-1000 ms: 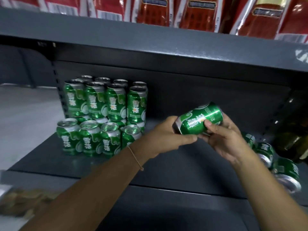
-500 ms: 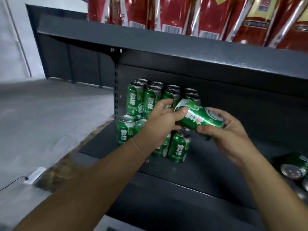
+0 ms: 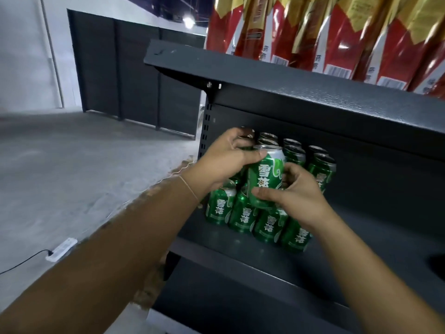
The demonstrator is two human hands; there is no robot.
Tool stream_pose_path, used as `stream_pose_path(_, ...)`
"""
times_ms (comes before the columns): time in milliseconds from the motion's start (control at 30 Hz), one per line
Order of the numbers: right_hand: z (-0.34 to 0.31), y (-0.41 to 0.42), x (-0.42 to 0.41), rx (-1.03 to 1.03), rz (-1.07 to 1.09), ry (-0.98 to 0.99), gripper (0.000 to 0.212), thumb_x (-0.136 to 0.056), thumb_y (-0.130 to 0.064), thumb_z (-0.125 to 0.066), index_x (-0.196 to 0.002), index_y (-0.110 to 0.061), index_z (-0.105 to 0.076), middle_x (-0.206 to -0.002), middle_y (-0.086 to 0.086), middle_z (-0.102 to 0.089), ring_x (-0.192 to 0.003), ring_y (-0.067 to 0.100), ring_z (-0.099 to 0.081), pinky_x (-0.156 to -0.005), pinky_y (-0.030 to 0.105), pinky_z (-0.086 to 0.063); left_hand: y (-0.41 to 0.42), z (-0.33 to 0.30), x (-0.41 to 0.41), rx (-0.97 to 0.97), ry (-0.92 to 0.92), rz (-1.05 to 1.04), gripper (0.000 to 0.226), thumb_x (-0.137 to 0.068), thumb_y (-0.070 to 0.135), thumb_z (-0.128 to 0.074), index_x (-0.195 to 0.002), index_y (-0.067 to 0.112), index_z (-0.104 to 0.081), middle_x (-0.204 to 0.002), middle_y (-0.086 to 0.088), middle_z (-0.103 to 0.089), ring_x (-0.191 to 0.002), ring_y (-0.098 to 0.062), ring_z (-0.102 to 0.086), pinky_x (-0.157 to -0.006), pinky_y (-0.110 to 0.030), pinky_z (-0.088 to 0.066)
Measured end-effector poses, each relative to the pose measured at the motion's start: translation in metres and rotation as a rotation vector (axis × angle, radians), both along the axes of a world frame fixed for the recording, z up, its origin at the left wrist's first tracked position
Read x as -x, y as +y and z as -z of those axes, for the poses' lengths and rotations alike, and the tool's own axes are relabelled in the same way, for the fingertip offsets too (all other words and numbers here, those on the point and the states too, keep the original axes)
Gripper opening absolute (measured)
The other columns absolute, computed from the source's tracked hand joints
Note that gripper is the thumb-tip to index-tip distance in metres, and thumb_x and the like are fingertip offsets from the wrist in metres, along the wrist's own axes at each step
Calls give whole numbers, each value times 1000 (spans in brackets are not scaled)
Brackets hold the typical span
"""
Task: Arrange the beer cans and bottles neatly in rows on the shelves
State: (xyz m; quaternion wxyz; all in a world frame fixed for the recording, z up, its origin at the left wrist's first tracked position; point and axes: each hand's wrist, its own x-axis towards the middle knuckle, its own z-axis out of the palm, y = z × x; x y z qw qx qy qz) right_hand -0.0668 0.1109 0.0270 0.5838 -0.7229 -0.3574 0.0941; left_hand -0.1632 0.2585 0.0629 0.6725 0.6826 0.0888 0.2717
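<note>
Both hands at the can stack. The held can (image 3: 266,175), which lay tilted on its side between the hands half a second back, now stands upright, raised against the front of the upper tier of stacked cans. The left hand (image 3: 226,162) has shifted up: its thumb presses the can's upper shoulder while its fingers (image 3: 237,138) curl over the tops of the rear cans at the stack's left end. The right hand (image 3: 296,194) holds the can low, thumb across its bottom front, fingers wrapped behind its right side. Both hands closed on the one can; neither is slack. The view has swung left since a second ago, so the loose cans lying at the right end of the shelf have dropped out of sight; a dark shape at the far right edge cannot be made out. Count: bottom front row (image 3: 255,220), four green cans standing on the lower shelf (image 3: 361,237), touching side by side. Upper tier (image 3: 320,165), resting on cans beneath: I count about six silver tops in view to the right of the hands, more hidden behind the hands, exact total not countable. One can in hand. The upper shelf (image 3: 313,97) carries red and gold packets (image 3: 337,32), at least six, cropped at the top. On the grey floor (image 3: 72,165) to the left, one white power strip (image 3: 61,249) with a black cable. One thin band on the left wrist.
</note>
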Motion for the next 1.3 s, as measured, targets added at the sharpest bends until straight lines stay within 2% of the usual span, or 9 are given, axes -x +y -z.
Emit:
stream_pose_path(100,4,22,0,0,43,10,73,-56,-16,-95,-119,-13,-59,-105,2,-71,-90,16,-72,-76,31,-61,26,1,8,133,-49,-10,37,-95,7,-57,-129,0,-46,-119,-12,-61,-107,-24,-64,-93,-38,-54)
stream_pose_path(167,8,37,1,-18,75,39,86,-50,-24,-96,-125,-11,-56,-110,4,-70,-93,18,-72,-79,35,-61,44,10,11,64,3,-75,26,-95,0,-50,-120,3,-54,-117,-11,-63,-106,-23,-65,-94,-36,-54)
stream_pose_path(300,12,59,5,-57,136,34,65,-64,-15,-92,-116,-16,-53,-104,-2,-67,-80,3,-69,-68,19,-56,69,40,15,-268,245,-219,31,-86,1,-48,-108,18,-63,-112,-4,-67,-102,-19,-63,-88,-30,-53)
stream_pose_path(467,20,81,10,-46,213,-11,56,-64,-18,-92,-109,-18,-59,-100,-1,-72,-88,15,-71,-82,35,-60,71,63,25,-467,426,-105,42,-84,7,-62,-126,12,-57,-117,8,-59,-105,-11,-57,-81,-8,-44)
stream_pose_path(600,24,93,12,-32,254,-71,57,-63,-22,-93,-110,-16,-60,-94,-5,-71,-87,15,-70,-79,34,-60,71,76,24,-416,419,-28,35,-82,8,-67,-116,14,-60,-103,9,-65,-91,-6,-59,-74,-9,-48)
stream_pose_path(667,27,98,12,-19,267,-100,61,-62,-28,-93,-111,-18,-59,-96,-5,-71,-89,15,-69,-80,35,-60,71,81,22,-363,413,-9,31,-81,6,-68,-111,15,-62,-93,11,-62,-93,-10,-61,-86,-19,-53)
stream_pose_path(800,35,103,11,21,288,-117,64,-54,-41,-92,-107,-29,-59,-98,-7,-72,-91,15,-70,-82,41,-60,77,89,19,-343,399,12,39,-81,6,-68,-119,9,-62,-97,8,-60,-101,-12,-60,-96,-33,-52)
stream_pose_path(967,39,107,7,51,291,-154,98,-42,-63,-84,-126,-21,-55,-106,-8,-71,-98,14,-69,-86,40,-59,83,93,18,-343,391,23,45,-81,12,-69,-125,11,-60,-121,-4,-63,-112,-15,-59,-101,-35,-49)
stream_pose_path(1300,37,104,0,92,255,-187,77,-63,-31,-92,-129,-17,-53,-107,-6,-71,-99,14,-69,-91,41,-57,85,98,15,-385,364,11,45,-84,17,-70,-127,12,-59,-124,-6,-62,-112,-15,-59,-101,-34,-49)
